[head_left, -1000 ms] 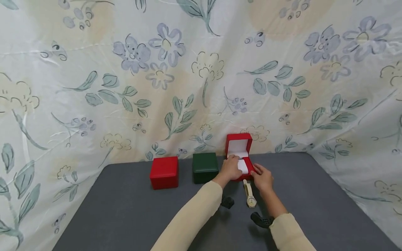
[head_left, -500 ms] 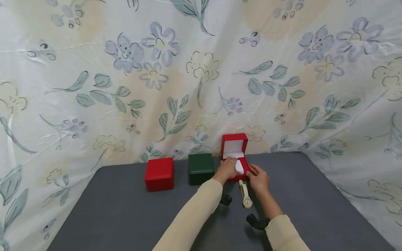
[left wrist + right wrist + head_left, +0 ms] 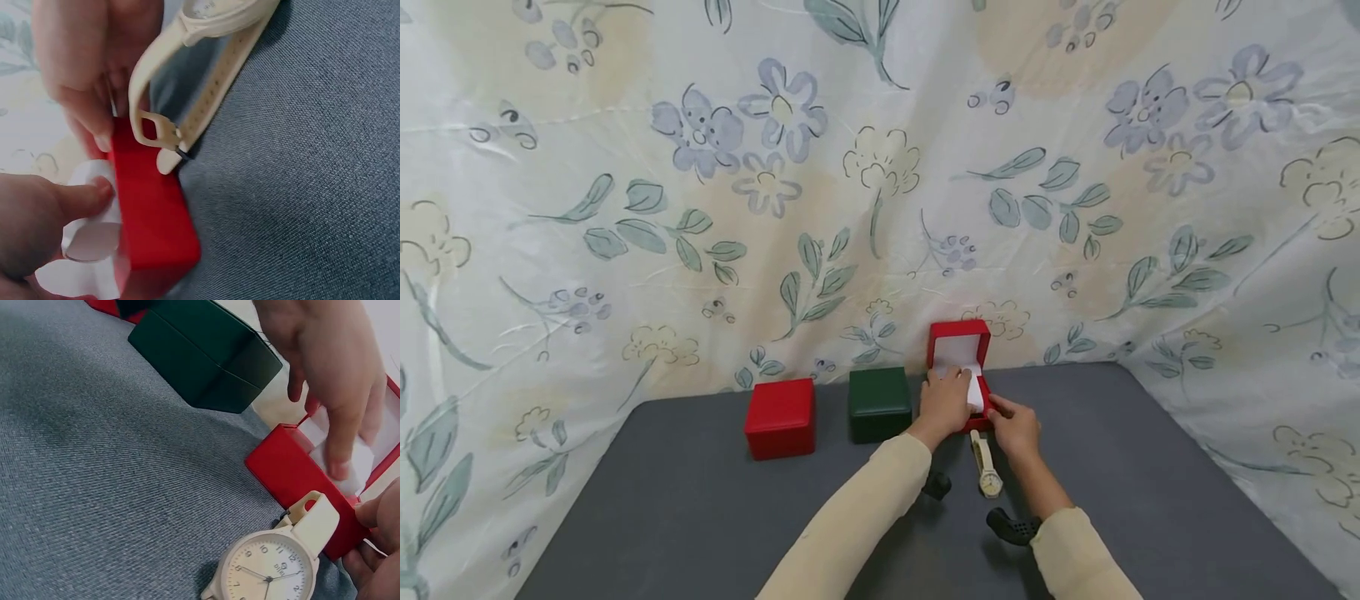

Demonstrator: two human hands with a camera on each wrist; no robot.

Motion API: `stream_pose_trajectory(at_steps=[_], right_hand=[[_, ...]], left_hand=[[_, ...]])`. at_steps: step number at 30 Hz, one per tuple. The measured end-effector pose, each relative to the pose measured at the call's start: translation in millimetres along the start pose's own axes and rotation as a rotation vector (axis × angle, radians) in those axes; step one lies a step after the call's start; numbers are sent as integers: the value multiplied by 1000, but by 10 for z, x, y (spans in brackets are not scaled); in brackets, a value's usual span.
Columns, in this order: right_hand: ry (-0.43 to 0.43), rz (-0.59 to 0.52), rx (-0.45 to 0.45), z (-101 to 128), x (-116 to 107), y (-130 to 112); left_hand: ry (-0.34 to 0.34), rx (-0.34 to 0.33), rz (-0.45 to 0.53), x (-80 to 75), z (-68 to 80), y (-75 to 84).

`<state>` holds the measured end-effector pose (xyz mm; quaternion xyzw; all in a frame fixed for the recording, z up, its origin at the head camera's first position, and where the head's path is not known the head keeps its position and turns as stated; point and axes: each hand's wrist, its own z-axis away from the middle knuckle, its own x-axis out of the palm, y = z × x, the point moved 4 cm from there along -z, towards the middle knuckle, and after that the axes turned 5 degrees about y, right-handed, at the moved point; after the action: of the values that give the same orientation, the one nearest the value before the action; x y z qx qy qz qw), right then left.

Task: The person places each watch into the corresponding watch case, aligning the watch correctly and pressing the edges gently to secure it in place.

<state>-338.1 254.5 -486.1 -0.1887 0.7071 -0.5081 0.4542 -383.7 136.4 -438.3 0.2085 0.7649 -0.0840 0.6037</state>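
1. The open red box [image 3: 958,367] stands at 12 o'clock from the hands, its lid upright against the cloth [image 3: 880,167]. Inside lies a white pad [image 3: 976,393], tilted up.
2. The left hand [image 3: 943,404] rests over the box from 7 o'clock; its fingers [image 3: 340,450] curl down and pinch the pad, thumb pressed on it in the left wrist view.
3. The right hand [image 3: 1017,427] holds the box's front corner at 4 o'clock, fingertips [image 3: 94,128] pressed against its red wall.
4. A cream watch [image 3: 984,467] lies flat at 6 o'clock of the box, its strap end touching the front wall; the dial faces up.
5. A closed green box [image 3: 880,404] sits just beside the open one at 9 o'clock; a closed red box [image 3: 781,418] stands farther out at 9 o'clock, apart from the green one.
6. All stand on a grey mat [image 3: 700,517]. The flowered cloth hangs behind and on both sides.
7. The three boxes stand near the mat's far edge. Open mat stretches at 3 o'clock of the right hand and at 7 to 8 o'clock, near the front.
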Motion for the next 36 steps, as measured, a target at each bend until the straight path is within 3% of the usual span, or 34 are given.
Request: stream_pose_trajectory(at_steps=[3, 9, 13, 16, 23, 36], right_hand=[[-3, -8, -4, -10, 3, 6], [12, 19, -54, -53, -33, 18], [-2, 43, -83, -77, -46, 17], [-16, 35, -88, -78, -61, 35], [43, 21, -125, -30, -158, 67], [23, 127, -287, 213, -237, -48]], left_hand=[[55, 33, 58, -85, 28, -9], [104, 81, 452, -258, 160, -115], [58, 33, 705, -295, 318, -248], [-11, -13, 835, -279, 459, -364], [-190, -58, 910, -228, 777, -602], [-299, -41, 950, -232, 1140, -831]])
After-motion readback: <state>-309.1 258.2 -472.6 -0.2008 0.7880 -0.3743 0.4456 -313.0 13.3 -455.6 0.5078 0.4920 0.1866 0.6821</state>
